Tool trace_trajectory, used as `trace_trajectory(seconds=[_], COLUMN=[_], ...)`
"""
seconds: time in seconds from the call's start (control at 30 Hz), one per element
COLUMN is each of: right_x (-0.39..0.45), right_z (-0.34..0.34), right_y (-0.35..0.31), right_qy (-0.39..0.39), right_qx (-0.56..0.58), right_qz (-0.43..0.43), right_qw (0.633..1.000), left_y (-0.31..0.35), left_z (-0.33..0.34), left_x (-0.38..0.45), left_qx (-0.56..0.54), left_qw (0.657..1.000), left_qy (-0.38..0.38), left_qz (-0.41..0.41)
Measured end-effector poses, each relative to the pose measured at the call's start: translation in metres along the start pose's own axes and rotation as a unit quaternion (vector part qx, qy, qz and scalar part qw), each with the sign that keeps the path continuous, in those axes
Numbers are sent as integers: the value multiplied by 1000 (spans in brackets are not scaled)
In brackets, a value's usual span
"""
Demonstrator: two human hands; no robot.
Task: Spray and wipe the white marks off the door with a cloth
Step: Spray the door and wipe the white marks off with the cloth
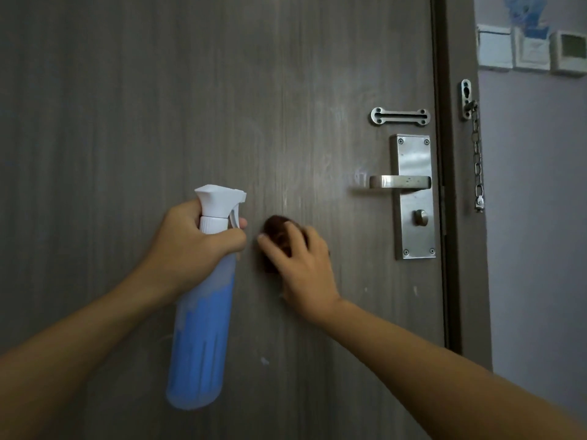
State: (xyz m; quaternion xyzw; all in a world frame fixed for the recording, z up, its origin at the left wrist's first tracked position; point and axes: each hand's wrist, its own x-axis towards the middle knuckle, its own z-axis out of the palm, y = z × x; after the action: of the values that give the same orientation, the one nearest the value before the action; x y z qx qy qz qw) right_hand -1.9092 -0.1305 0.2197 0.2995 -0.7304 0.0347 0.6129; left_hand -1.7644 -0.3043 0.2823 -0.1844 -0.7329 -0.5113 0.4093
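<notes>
A grey-brown wooden door (127,106) fills the view. My left hand (193,246) grips the neck of a spray bottle (203,328) with blue liquid and a white trigger head, one finger on the trigger. My right hand (305,268) presses a dark brown cloth (278,233) against the door just right of the bottle's nozzle, fingers curled over it. Faint white smears (360,176) show left of the handle, and small white specks (264,361) sit lower on the door.
A steel lever handle (398,181) on a long plate with a thumb-turn stands right of my hands. A chain-lock slide (400,116) is above it, and the chain (477,160) hangs on the frame. Wall switches (530,50) are at the top right.
</notes>
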Motion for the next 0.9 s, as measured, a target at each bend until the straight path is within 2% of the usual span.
trace_trajectory(seconds=[0.07,0.1,0.17,0.27,0.33,0.47,0.53,0.67,0.8,0.9], right_x=[-1,2,10,20,22,10,1,-25,-76,-121], right_z=[-4,-9,-18,-28,-25,-17,-20,-40,-63,-79], right_y=[12,20,38,43,29,0,-4,6,29,48], right_qy=[-23,-24,-16,29,33,-53,-61,21,141,186], right_qx=[-45,-53,-36,9,20,46,70,140,204,186], right_qz=[-118,-137,-80,99,121,-11,-23,97,241,317], right_qw=[992,989,996,995,992,998,995,985,938,911], left_y=[0,0,0,-3,-7,-15,-18,-26,-33,-34], left_z=[-1,-3,-7,-10,-9,-3,3,22,46,76], left_x=[-1,-1,-2,-4,-4,-6,-9,-15,-24,-32], left_qx=[2,2,6,13,15,22,17,2,-29,-52], left_qw=[1000,1000,1000,1000,1000,1000,1000,1000,999,995], left_qy=[-3,-4,-3,2,4,5,5,-7,-32,-71], left_qz=[3,5,7,3,-5,-13,-15,-20,-33,-41])
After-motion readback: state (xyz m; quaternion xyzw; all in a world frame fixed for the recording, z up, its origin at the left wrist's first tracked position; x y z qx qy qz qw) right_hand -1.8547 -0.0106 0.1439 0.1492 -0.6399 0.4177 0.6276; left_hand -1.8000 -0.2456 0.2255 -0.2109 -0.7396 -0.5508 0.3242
